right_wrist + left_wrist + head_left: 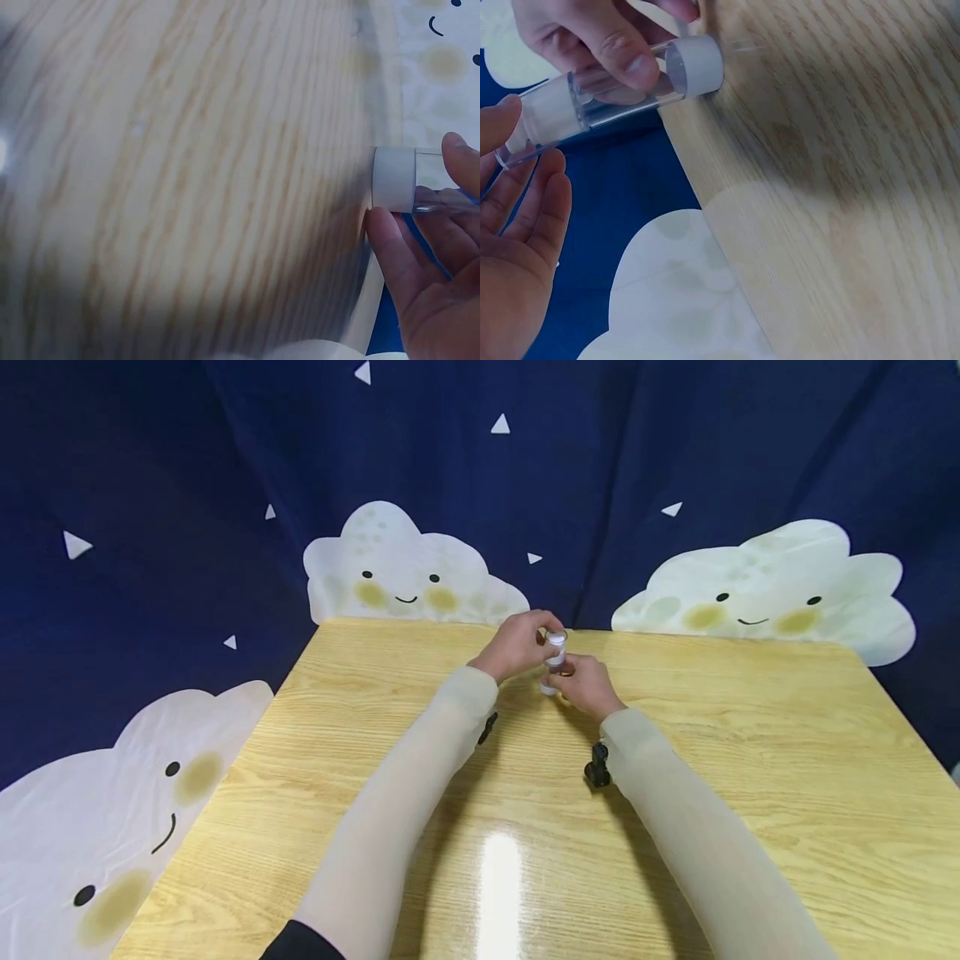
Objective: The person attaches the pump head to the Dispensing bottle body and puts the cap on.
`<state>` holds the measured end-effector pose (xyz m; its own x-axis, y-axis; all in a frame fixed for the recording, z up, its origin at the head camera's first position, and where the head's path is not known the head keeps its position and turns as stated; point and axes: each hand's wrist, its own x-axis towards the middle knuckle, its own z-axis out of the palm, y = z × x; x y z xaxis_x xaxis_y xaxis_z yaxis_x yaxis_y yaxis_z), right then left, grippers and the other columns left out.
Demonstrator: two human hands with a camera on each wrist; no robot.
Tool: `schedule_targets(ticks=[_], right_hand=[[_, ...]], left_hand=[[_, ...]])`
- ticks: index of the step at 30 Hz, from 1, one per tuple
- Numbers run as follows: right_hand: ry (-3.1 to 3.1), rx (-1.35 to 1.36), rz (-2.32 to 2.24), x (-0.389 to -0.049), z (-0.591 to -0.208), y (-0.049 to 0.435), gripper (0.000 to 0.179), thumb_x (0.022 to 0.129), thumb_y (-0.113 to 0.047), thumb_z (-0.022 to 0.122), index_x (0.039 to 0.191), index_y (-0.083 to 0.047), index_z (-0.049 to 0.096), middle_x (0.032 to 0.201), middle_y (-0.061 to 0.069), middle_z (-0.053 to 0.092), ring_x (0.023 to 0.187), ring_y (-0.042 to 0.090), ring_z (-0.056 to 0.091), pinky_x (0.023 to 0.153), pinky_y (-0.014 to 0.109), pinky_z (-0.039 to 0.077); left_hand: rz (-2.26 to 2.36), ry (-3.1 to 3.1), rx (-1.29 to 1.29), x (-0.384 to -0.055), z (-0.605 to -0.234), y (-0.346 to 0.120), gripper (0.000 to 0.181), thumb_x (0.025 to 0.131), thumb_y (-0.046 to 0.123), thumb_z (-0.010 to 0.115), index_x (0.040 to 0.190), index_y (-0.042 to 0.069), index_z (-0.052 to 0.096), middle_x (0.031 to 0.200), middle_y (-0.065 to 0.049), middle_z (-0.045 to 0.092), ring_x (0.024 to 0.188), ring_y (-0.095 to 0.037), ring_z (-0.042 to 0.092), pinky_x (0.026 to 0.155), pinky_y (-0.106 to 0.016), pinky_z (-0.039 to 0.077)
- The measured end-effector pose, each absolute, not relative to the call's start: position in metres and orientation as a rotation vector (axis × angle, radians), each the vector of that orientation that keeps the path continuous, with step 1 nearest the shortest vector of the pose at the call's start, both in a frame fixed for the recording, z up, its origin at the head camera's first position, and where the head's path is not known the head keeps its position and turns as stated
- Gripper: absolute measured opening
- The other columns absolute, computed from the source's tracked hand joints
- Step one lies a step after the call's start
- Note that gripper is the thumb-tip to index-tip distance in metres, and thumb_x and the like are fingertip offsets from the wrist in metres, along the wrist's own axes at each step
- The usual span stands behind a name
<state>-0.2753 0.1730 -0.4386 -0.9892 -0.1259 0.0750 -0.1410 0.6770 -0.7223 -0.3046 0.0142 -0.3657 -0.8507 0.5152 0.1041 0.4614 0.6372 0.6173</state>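
Observation:
A clear cylindrical bottle point(556, 656) stands upright at the far side of the wooden table, held by both hands. Its white base point(704, 66) is at the tabletop, and a white collar point(551, 112) shows through the clear plastic at its upper end. My left hand point(519, 645) holds this upper end between thumb and fingers. Lower down, my right hand point(588, 685) grips the transparent body, its thumb across the side in the left wrist view. From the right wrist camera, only the white base point(394, 180) and a short stretch of the clear wall show beside the right fingers.
The light wooden table point(750, 760) spreads around both forearms, with a bright reflection near the front. Behind its far edge hangs a dark blue curtain point(450, 460) printed with smiling clouds and white triangles. Each wrist bears a small black device point(597, 766).

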Motion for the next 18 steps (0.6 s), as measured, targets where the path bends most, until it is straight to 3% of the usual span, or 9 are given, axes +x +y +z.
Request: schedule_targets(ticks=[5, 8, 12, 18], right_hand=[[-2.872, 0.224, 1.203, -0.271, -0.439, 0.171, 0.025, 0.092, -0.022, 0.069, 0.109, -0.004, 0.072, 0.107, 0.019, 0.075, 0.083, 0.028, 0.072, 0.064, 0.025, 0.052], [-2.889, 0.217, 1.193, -0.268, -0.439, 0.17, 0.025, 0.093, -0.023, 0.069, 0.111, -0.005, 0.071, 0.109, 0.018, 0.075, 0.089, 0.029, 0.072, 0.068, 0.029, 0.054], [-2.901, 0.219, 1.181, -0.269, -0.44, 0.174, 0.028, 0.093, -0.023, 0.068, 0.115, -0.005, 0.07, 0.111, 0.018, 0.074, 0.091, 0.03, 0.072, 0.07, 0.032, 0.056], [-2.914, 0.24, 1.193, -0.271, -0.444, 0.176, 0.031, 0.094, -0.023, 0.067, 0.118, -0.003, 0.067, 0.115, 0.019, 0.072, 0.097, 0.033, 0.071, 0.074, 0.035, 0.057]], left_hand=[[1.047, 2.753, 0.772, -0.299, -0.371, 0.014, 0.024, 0.096, 0.018, 0.066, 0.12, 0.016, 0.064, 0.119, -0.001, 0.065, 0.098, -0.015, 0.061, 0.082, -0.027, 0.052], [1.054, 2.77, 0.763, -0.295, -0.377, 0.014, 0.025, 0.096, 0.021, 0.065, 0.121, 0.019, 0.063, 0.114, 0.0, 0.067, 0.083, -0.014, 0.059, 0.073, -0.024, 0.049], [1.006, 2.839, 0.78, -0.291, -0.383, 0.015, 0.029, 0.097, 0.026, 0.064, 0.126, 0.024, 0.061, 0.116, 0.001, 0.07, 0.076, -0.015, 0.056, 0.07, -0.026, 0.045], [0.952, 2.894, 0.759, -0.287, -0.385, 0.022, 0.031, 0.099, 0.024, 0.061, 0.13, 0.022, 0.057, 0.131, 0.002, 0.062, 0.105, -0.016, 0.061, 0.091, -0.032, 0.051]])
